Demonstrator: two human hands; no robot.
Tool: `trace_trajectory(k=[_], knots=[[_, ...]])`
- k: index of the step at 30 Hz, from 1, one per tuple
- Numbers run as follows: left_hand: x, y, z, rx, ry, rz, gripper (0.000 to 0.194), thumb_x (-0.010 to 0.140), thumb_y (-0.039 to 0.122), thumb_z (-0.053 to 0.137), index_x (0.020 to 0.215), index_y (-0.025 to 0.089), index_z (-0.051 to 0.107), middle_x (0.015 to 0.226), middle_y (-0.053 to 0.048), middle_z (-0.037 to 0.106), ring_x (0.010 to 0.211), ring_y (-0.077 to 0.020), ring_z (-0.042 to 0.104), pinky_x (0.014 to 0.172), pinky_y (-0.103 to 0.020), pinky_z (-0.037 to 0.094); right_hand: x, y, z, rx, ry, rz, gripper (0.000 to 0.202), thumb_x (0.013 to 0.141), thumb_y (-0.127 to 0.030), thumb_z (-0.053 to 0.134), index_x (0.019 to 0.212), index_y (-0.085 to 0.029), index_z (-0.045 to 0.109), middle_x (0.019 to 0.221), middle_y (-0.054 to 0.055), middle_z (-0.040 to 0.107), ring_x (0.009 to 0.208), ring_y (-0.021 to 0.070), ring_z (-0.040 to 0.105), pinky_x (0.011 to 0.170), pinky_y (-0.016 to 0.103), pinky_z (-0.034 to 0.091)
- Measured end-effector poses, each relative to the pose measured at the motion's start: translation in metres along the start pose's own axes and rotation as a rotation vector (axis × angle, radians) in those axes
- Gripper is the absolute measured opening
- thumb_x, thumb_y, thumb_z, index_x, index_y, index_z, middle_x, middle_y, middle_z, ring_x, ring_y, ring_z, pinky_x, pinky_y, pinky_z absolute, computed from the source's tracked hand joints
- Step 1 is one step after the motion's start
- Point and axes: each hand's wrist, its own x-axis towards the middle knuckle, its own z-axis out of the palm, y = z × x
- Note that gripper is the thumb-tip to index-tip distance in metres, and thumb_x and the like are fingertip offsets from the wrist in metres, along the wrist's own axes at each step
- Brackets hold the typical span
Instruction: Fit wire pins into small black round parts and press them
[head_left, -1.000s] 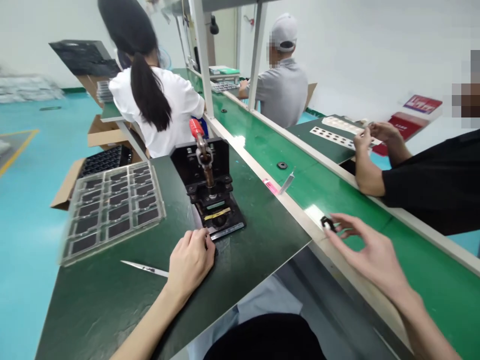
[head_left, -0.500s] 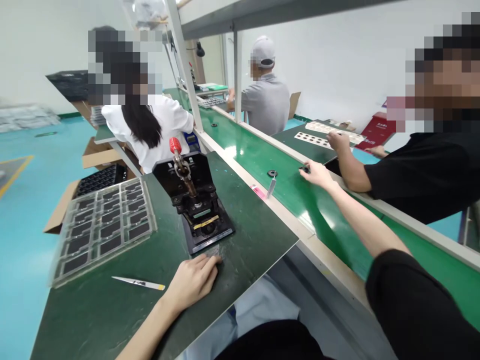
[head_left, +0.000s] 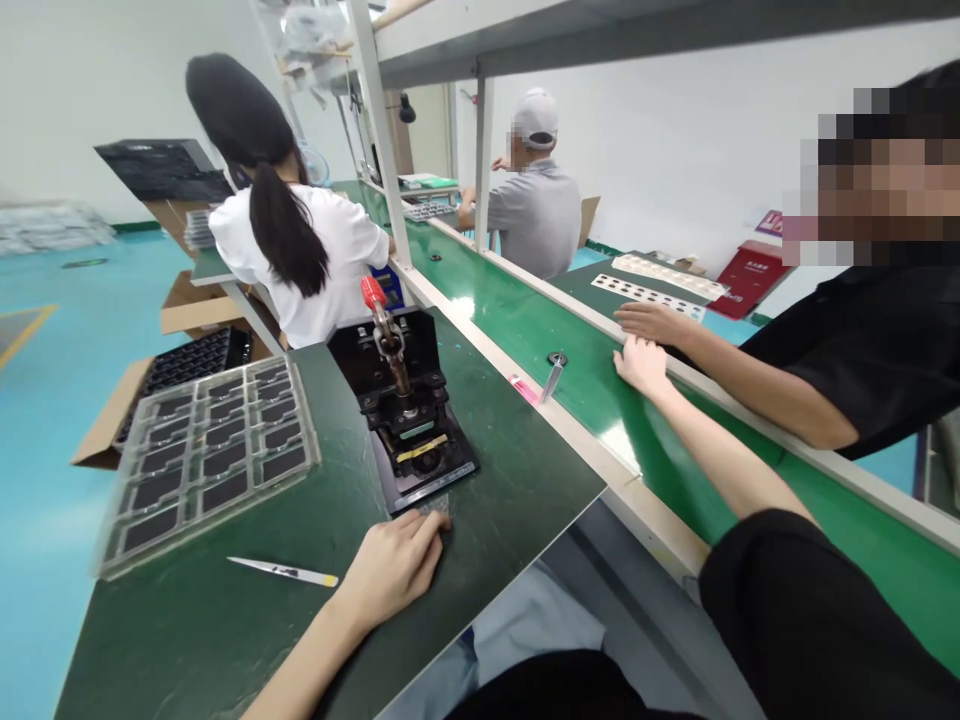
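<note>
My left hand (head_left: 394, 568) rests on the green tabletop with loosely bent fingers and nothing visible in it. Its fingertips lie just before the front edge of a black toggle-clamp fixture (head_left: 420, 445) with a red-tipped handle (head_left: 373, 291). White tweezers (head_left: 283, 572) lie left of my wrist. Over the green conveyor, my right hand (head_left: 643, 365) is at the far rail, fingers curled in. Whatever it may hold is hidden. A co-worker's hand (head_left: 651, 322) is right beside it. On the belt, a black ring-shaped part (head_left: 556, 358) sits by a grey strip-like tool (head_left: 552, 382).
A clear tray of black pieces (head_left: 217, 450) stands on the left of the table. A pink item (head_left: 524, 388) lies on the near rail. Beyond the belt are white sheets with dark dots (head_left: 645, 295). A shelf post (head_left: 382, 140) rises ahead. Co-workers sit around.
My right hand has moved from over the belt to the far rail, and the black part it held no longer shows. The co-worker's hand has come down beside it. My left hand stays put.
</note>
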Motion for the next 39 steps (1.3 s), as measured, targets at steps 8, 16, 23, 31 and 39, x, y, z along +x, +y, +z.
trace_trajectory(k=[8,16,23,31,39], knots=[[0.000,0.000,-0.002,-0.009,-0.005,-0.006,0.021,0.105,0.017,0.033,0.102,0.021,0.053,0.072,0.002,0.064,0.061,-0.0135,0.066,0.055,-0.026,0.046,-0.005,-0.060,-0.002,0.285,-0.023,-0.472,0.043,0.099,-0.027,0.049,0.139,-0.019,0.064,0.139,0.009,0.069,0.126,0.0252,0.065,0.106,0.038,0.052],[-0.003,0.002,-0.001,0.022,-0.035,0.010,0.020,0.103,0.017,0.035,0.102,0.020,0.056,0.068,0.002,0.061,0.061,-0.0151,0.063,0.053,-0.027,0.043,-0.025,-0.048,-0.017,0.346,0.022,-0.387,0.036,0.098,-0.023,0.045,0.115,-0.013,0.075,0.100,0.015,0.081,0.090,0.0271,0.077,0.088,0.036,0.058],[0.001,0.023,-0.001,-0.231,-0.061,-0.041,0.019,0.101,0.014,0.037,0.101,0.021,0.055,0.073,0.002,0.065,0.064,-0.0138,0.063,0.057,-0.025,0.045,-0.128,-0.007,-0.071,0.832,0.389,-0.001,0.031,0.095,-0.041,0.061,0.113,-0.019,0.075,0.097,0.009,0.080,0.086,0.0241,0.077,0.085,0.039,0.063],[0.003,0.036,-0.002,-0.251,-0.067,-0.121,0.020,0.103,0.018,0.040,0.114,0.019,0.056,0.085,-0.003,0.069,0.075,-0.0163,0.067,0.062,-0.026,0.052,-0.252,-0.119,-0.091,1.201,0.269,0.075,0.023,0.096,-0.035,0.066,0.116,-0.026,0.075,0.107,0.008,0.078,0.090,0.0233,0.077,0.078,0.039,0.067],[0.006,0.039,-0.003,-0.089,-0.064,-0.080,0.048,0.102,0.024,0.045,0.150,0.016,0.045,0.127,-0.017,0.062,0.113,-0.0270,0.065,0.095,-0.042,0.061,-0.258,-0.204,-0.078,1.262,0.151,-0.186,0.022,0.100,-0.023,0.055,0.116,-0.026,0.069,0.105,0.008,0.073,0.093,0.0219,0.073,0.081,0.039,0.065]])
